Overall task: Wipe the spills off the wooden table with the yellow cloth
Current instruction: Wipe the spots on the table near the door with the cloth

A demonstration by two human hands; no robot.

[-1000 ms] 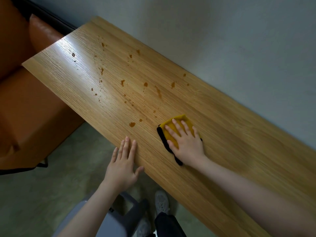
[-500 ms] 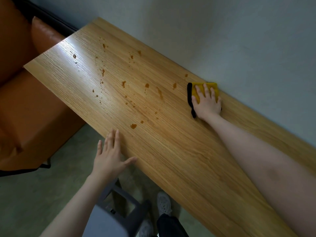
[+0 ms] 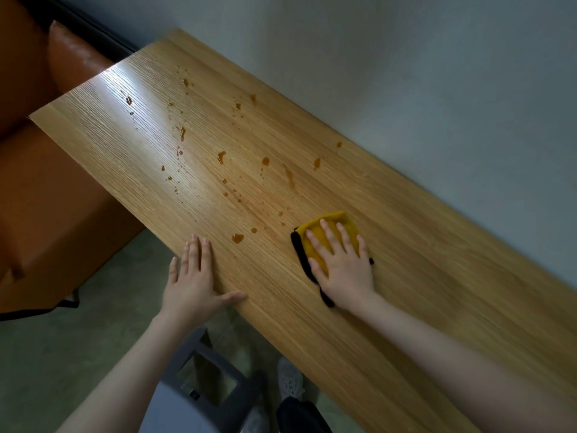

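Near the wooden table's [image 3: 406, 276] front edge, the right hand [image 3: 343, 270] presses spread fingers on the yellow cloth [image 3: 312, 245] beside the spills [image 3: 238, 237], while the flat left hand [image 3: 193, 285] braces.

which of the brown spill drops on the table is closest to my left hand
The larger drop by the table's near edge, just right of your left hand's fingertips. A smaller drop lies just beyond it; the others are farther up the table.

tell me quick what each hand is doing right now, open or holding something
Left hand: open, fingers straight, resting flat on the near edge of the wooden table.
Right hand: open, fingers spread, pressing the yellow cloth flat on the table.
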